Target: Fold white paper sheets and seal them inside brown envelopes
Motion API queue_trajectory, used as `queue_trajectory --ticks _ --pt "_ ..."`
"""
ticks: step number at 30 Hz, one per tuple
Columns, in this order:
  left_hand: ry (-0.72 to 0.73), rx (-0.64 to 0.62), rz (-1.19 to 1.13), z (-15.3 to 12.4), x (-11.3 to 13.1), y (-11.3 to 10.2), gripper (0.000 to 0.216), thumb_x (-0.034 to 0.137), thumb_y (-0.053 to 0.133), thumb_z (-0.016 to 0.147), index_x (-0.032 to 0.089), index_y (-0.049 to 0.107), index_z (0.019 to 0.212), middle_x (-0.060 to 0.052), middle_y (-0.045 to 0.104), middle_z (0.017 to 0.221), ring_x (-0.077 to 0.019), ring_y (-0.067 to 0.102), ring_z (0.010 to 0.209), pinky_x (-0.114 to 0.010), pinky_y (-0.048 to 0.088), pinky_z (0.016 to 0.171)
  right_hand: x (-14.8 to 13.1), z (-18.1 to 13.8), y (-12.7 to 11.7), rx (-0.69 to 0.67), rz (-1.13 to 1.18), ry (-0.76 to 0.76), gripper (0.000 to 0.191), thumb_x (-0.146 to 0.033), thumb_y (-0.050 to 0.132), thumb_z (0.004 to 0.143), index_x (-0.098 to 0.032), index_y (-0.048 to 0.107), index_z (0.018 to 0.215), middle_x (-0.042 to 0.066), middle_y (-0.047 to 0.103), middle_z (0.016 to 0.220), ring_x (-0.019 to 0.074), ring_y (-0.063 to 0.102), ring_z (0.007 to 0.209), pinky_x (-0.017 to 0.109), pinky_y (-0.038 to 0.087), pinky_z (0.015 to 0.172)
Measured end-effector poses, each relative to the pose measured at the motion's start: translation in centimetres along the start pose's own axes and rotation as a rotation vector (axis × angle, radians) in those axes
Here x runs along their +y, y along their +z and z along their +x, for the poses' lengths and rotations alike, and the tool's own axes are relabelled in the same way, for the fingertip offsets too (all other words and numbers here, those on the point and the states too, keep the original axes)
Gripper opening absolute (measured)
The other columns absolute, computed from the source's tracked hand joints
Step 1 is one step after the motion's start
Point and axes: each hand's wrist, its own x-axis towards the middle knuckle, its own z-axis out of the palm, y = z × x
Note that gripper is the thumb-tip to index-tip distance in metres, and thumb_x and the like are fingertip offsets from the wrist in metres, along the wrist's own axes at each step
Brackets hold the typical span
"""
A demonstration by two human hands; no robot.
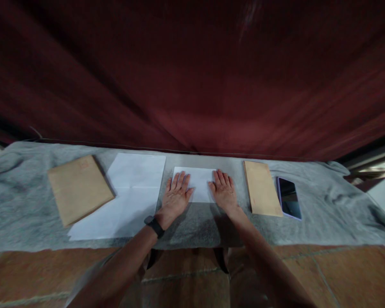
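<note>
- Head view: the left hand (176, 196) lies flat and open, palm down, fingers spread and pointing away from the person. It grips nothing; its fingers and thumb rest over the left part of a small white paper (201, 185).
- The right hand (223, 191) is also open and palm down, with its fingers over the right end of the same paper. It grips nothing either.
- The small paper lies flat between and partly under the two hands, with its middle uncovered, on a grey cloth (327, 214).
- A dark watch (154, 226) is strapped around the left wrist.
- To the left of the left hand, large white sheets (139, 171) lie on the cloth, with a crease running across them.
- A stack of wide brown envelopes (80, 188) sits at an angle over the left side of those sheets.
- To the right of the right hand, apart from it, lies a stack of narrow brown envelopes (263, 188).
- A phone (289, 198) lies just beside that narrow stack, on its right, dark screen up.
- Beyond the cloth's far edge is a dark red curtain (192, 77); on the near side, below, is a floor of reddish-brown tiles (356, 273).
</note>
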Motion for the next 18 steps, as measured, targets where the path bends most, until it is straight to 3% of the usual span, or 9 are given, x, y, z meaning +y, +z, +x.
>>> queue_trajectory --ticks 4,9,13,18 --pt "-0.067 0.038 -0.008 -0.1 -0.6 -0.3 0.061 0.042 0.04 0.103 0.011 0.043 0.156 -0.019 0.034 0.164 -0.0349 0.031 0.153 -0.055 0.029 0.123 1.0 0.6 -1.6 -0.021 0.03 0.157 0.052 -0.033 0.045 0.103 -0.01 0.05 0.149 0.019 0.057 0.147 0.0321 0.054 0.13 0.045 0.04 0.109" --pt "-0.126 0.02 -0.017 0.3 -0.9 -1.3 0.059 0.038 0.046 0.099 0.006 0.05 0.149 -0.025 0.041 0.159 -0.0391 0.044 0.146 -0.055 0.039 0.116 1.6 1.2 -3.1 -0.108 0.173 0.312 0.042 -0.028 0.049 0.1 -0.011 0.061 0.137 0.016 0.072 0.115 0.0247 0.069 0.104 0.032 0.049 0.092" --pt "-0.141 0.035 -0.1 1.3 -1.5 -1.9 0.054 0.029 0.051 0.095 0.008 0.055 0.145 -0.022 0.047 0.156 -0.0372 0.052 0.139 -0.051 0.044 0.113 1.6 1.4 -3.4 -0.191 0.272 0.354 0.034 -0.029 0.053 0.098 -0.013 0.068 0.125 0.013 0.076 0.103 0.0243 0.072 0.1 0.03 0.05 0.085" --pt "-0.199 0.075 -0.265 2.6 -2.7 -1.8 0.054 0.022 0.056 0.088 0.01 0.059 0.14 -0.02 0.054 0.15 -0.0332 0.049 0.142 -0.048 0.039 0.119 2.0 2.1 -3.3 -0.191 0.396 0.428 0.032 -0.03 0.062 0.091 -0.014 0.07 0.117 0.012 0.077 0.104 0.0238 0.072 0.101 0.026 0.049 0.08"
